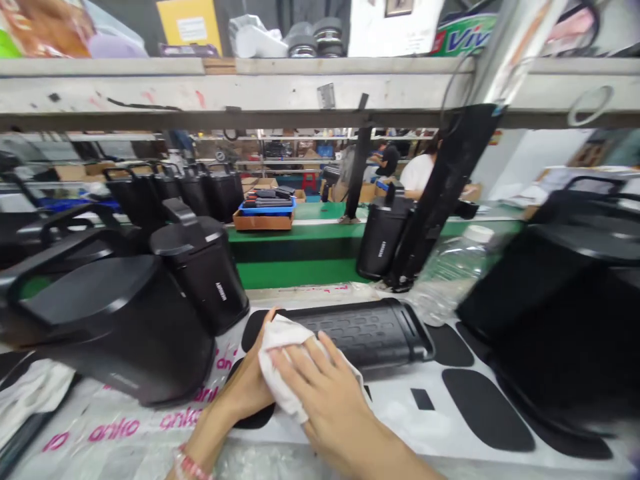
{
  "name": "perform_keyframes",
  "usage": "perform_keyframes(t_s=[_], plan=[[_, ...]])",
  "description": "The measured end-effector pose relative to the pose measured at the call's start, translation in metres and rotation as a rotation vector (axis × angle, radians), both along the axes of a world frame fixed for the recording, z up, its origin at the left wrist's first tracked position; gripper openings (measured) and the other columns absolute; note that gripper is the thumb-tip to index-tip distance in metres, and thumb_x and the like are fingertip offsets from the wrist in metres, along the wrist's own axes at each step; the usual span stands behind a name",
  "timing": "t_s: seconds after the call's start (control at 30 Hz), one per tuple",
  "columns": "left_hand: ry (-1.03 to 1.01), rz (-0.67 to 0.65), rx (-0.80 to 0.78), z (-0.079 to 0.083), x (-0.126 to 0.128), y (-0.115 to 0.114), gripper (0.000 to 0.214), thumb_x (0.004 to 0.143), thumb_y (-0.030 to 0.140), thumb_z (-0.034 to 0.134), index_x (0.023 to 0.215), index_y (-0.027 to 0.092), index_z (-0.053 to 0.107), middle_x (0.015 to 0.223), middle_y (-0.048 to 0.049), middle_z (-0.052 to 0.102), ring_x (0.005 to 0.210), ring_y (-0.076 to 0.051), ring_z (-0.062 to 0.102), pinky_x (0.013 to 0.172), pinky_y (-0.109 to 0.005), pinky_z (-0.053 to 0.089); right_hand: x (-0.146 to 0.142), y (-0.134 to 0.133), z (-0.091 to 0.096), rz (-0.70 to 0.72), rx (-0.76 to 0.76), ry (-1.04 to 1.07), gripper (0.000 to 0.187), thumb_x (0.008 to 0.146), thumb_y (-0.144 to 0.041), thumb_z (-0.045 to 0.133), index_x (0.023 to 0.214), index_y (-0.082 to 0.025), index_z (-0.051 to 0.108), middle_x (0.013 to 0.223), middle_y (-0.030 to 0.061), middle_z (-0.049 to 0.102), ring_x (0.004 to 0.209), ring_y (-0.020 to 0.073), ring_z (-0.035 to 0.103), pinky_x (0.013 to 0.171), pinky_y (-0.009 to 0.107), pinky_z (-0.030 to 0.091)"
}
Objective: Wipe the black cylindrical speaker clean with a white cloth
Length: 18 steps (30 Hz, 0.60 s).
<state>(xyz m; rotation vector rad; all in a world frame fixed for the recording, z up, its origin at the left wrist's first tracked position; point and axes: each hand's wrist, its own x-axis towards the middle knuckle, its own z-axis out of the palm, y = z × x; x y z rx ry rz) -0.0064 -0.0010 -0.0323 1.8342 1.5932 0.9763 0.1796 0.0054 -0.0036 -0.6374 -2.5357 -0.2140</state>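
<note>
A black speaker (370, 330) lies on its side on the bench in front of me, its ribbed face up. My right hand (320, 393) lies flat with fingers stretched over a white cloth (280, 333), pressing it on the speaker's left end. My left hand (247, 387) comes in from below, partly under the cloth and the right hand; it touches the speaker's left end, and its fingers are hidden.
Upright black speakers (205, 267) stand at the left, another (383, 237) at the back, and a large one (565, 300) at the right. Black oval pads (487, 407) lie on the bench. A clear bottle (450, 270) stands behind. A person sits far back.
</note>
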Motion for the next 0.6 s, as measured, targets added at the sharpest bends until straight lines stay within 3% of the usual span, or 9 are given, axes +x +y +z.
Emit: perform_keyframes(t_s=[0.17,0.23,0.33,0.4,0.47,0.6], plan=[[0.044,-0.014,0.012,0.008,0.004,-0.003,0.111,0.073,0.033,0.071,0.148,0.030,-0.011,0.152,-0.0137,0.029,0.136,-0.030,0.038,0.111,-0.049,0.033,0.074,0.035,0.019,-0.456,-0.129,0.133,0.057,0.085,-0.016,0.038,0.141,-0.013,0.043,0.142,0.0075,0.047,0.133,0.0293,0.035,0.111,0.051,0.016],[0.053,0.016,0.036,0.010,0.007,-0.004,0.109,0.074,0.035,0.070,0.149,0.028,-0.009,0.150,-0.0147,0.031,0.136,-0.032,0.039,0.111,-0.051,0.033,0.106,0.047,0.031,-0.580,-0.321,0.337,0.054,0.081,-0.017,0.042,0.133,-0.014,0.053,0.139,0.0096,0.050,0.134,0.0309,0.034,0.111,0.052,0.013],[0.043,0.043,0.069,0.010,0.007,-0.006,0.104,0.075,0.038,0.068,0.150,0.028,-0.005,0.150,-0.0141,0.032,0.134,-0.034,0.041,0.109,-0.055,0.033,0.143,0.062,0.042,-0.720,-0.614,0.697,0.036,0.076,-0.027,0.051,0.106,-0.018,0.069,0.118,0.0132,0.065,0.122,0.0352,0.047,0.105,0.050,0.025],[0.050,0.029,0.083,0.006,0.004,-0.005,0.102,0.077,0.041,0.066,0.149,0.030,-0.005,0.152,-0.0132,0.028,0.134,-0.034,0.040,0.109,-0.056,0.033,0.154,0.070,0.039,-0.789,-0.713,0.847,0.028,0.075,-0.038,0.054,0.088,-0.019,0.070,0.096,0.0124,0.070,0.106,0.0356,0.057,0.096,0.047,0.035],[0.071,-0.005,0.106,0.001,-0.001,-0.002,0.100,0.078,0.042,0.065,0.149,0.031,-0.005,0.154,-0.0128,0.024,0.136,-0.034,0.038,0.109,-0.056,0.034,0.155,0.075,0.027,-0.790,-0.789,0.969,0.033,0.074,-0.049,0.054,0.078,-0.020,0.068,0.083,0.0098,0.070,0.094,0.0327,0.061,0.089,0.043,0.042],[0.118,-0.018,0.264,-0.009,-0.009,0.005,0.094,0.081,0.039,0.066,0.148,0.030,0.001,0.158,-0.0136,0.014,0.142,-0.031,0.028,0.111,-0.054,0.033,0.134,0.074,0.001,-0.701,-0.946,1.269,0.049,0.072,-0.065,0.049,0.076,-0.019,0.063,0.073,0.0050,0.066,0.075,0.0225,0.062,0.074,0.032,0.048]])
